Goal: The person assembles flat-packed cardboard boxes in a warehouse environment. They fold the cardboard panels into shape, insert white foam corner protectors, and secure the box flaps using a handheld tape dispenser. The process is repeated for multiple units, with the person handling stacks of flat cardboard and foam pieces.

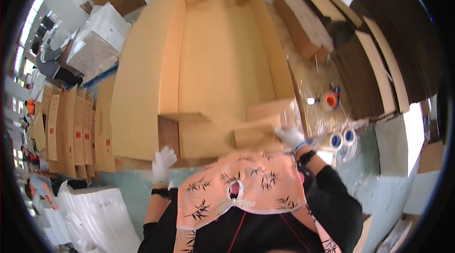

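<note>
A large, long cardboard box (218, 63) lies on the work surface in front of me, its top uncovered and a wide side panel (137, 73) folded out to the left. Near its lower left corner, beside a raised end flap (168, 134), my left hand (164, 162) shows spread fingers in a white glove and holds nothing. At the near right corner my right hand (291, 136), also gloved in white, lies against a folded end flap (258, 132) with its fingers stretched out. Part of that hand's contact with the flap is hard to make out.
Right of the box are a tape dispenser (330, 99), rolls of clear tape (336, 140) and a long narrow carton (303, 23). Cardboard stacks (374, 63) stand far right; folded cartons (78, 130) stand left. Another person (51, 61) works far left; someone's hands are at the box's far end.
</note>
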`<action>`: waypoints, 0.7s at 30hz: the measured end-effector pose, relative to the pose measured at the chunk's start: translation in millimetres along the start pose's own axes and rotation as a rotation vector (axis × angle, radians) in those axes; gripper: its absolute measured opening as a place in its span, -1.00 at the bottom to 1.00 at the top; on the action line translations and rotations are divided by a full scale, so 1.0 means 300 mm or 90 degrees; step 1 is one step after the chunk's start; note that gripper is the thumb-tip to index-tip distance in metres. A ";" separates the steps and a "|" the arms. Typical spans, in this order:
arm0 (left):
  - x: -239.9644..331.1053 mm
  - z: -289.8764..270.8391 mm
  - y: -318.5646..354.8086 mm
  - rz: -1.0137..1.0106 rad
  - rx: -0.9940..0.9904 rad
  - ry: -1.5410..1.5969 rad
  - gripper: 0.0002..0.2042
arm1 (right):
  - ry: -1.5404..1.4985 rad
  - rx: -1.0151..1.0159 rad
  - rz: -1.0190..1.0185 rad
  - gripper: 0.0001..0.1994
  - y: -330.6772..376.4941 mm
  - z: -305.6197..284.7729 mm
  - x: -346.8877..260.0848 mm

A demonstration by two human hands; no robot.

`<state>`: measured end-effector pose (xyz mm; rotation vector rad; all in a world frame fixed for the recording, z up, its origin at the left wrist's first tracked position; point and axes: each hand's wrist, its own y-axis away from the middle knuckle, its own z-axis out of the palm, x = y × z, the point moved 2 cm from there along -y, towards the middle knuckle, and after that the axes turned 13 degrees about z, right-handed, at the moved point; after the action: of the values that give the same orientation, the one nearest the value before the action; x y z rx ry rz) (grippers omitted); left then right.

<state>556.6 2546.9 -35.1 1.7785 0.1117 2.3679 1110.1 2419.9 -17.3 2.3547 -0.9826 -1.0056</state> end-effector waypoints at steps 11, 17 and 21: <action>-0.024 0.413 -0.349 0.156 0.270 -0.209 -0.30 | -0.048 -0.294 -0.109 -0.60 -0.230 0.056 0.039; 0.073 0.429 -0.478 0.189 0.325 0.021 -0.14 | -0.066 -0.152 -0.345 -0.69 -0.106 -0.098 0.063; 0.085 0.395 -0.504 0.084 0.396 -0.002 -0.12 | -0.357 -0.208 0.002 -0.74 0.026 -0.253 0.091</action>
<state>678.0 2694.6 -2.6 2.0839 0.8348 2.6096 1176.7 2400.8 24.8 1.8365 -0.9132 -1.7313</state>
